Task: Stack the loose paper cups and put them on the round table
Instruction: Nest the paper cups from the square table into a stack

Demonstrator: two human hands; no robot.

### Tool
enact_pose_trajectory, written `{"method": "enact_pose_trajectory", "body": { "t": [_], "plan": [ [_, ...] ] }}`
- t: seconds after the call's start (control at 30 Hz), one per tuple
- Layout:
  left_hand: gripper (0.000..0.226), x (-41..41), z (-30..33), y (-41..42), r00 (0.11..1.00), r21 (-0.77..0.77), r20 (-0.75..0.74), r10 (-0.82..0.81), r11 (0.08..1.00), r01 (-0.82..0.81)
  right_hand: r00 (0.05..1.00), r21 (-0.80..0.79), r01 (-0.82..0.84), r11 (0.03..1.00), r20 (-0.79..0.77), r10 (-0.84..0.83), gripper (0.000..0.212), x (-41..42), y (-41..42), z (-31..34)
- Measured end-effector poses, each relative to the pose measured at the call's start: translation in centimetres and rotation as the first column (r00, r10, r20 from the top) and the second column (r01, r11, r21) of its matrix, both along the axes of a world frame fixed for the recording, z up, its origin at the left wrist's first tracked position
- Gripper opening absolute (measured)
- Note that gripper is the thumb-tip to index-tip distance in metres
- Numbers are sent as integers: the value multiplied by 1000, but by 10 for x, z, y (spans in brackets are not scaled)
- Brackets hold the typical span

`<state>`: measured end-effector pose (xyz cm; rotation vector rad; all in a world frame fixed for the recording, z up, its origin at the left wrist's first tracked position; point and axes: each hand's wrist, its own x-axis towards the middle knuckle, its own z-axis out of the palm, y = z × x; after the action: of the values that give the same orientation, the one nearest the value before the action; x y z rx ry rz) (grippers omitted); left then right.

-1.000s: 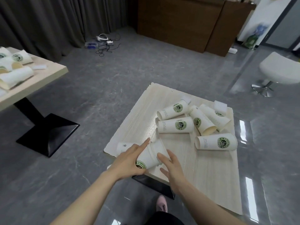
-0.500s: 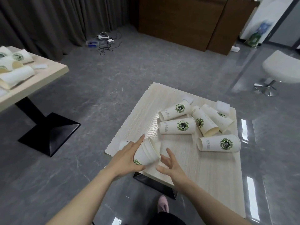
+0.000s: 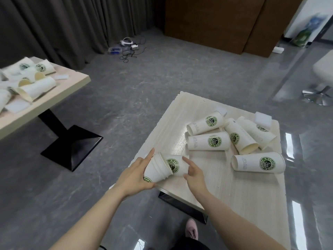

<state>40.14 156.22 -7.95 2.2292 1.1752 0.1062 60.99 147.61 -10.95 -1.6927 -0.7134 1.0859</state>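
Cups in a nested stack [image 3: 156, 170] sit gripped in the left hand [image 3: 134, 175]; the right hand [image 3: 193, 175] pinches one cup [image 3: 178, 165] entering it. Five loose cups [image 3: 209, 143] lie beyond the right hand.

**Surface and Material Findings**

The paper cups [image 3: 209, 141] are matt white with green printed logos; open mouths show a cream, uncoated-looking lining. The counter [image 3: 239, 192] carries a pale wood-grain finish, fine-lined and low sheen, on a black base [image 3: 182, 204] with a dull gloss. Two white blocks [image 3: 263, 119] on it look like soft foam. The floor [image 3: 126, 98] is grey, stone-patterned and polished, throwing bright reflections. Curtains [image 3: 63, 26] are dark, matt cloth in folds. The cabinet [image 3: 216, 20] is brown wood veneer, smooth. The stool foot [image 3: 316, 94] is shiny metal.
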Motion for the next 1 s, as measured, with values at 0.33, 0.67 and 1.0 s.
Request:
{"method": "enact_pose_trajectory", "body": {
  "t": [0.33, 0.67, 1.0],
  "plan": [
    [110, 21, 1, 12, 999, -28, 48, -22, 999, 23, 978, 109, 200, 974, -77, -192, 55, 63, -25, 36],
    [113, 73, -2, 29, 982, -50, 90, -168, 984, 173, 935, 290, 355, 888, -107, -339, 52, 138, -58, 70],
    [111, 113, 6, 37, 951, -98, 123, -285, 950, 297, 978, 296, 179, 938, -159, -137, 46, 151, -44, 76]
  ]
}}
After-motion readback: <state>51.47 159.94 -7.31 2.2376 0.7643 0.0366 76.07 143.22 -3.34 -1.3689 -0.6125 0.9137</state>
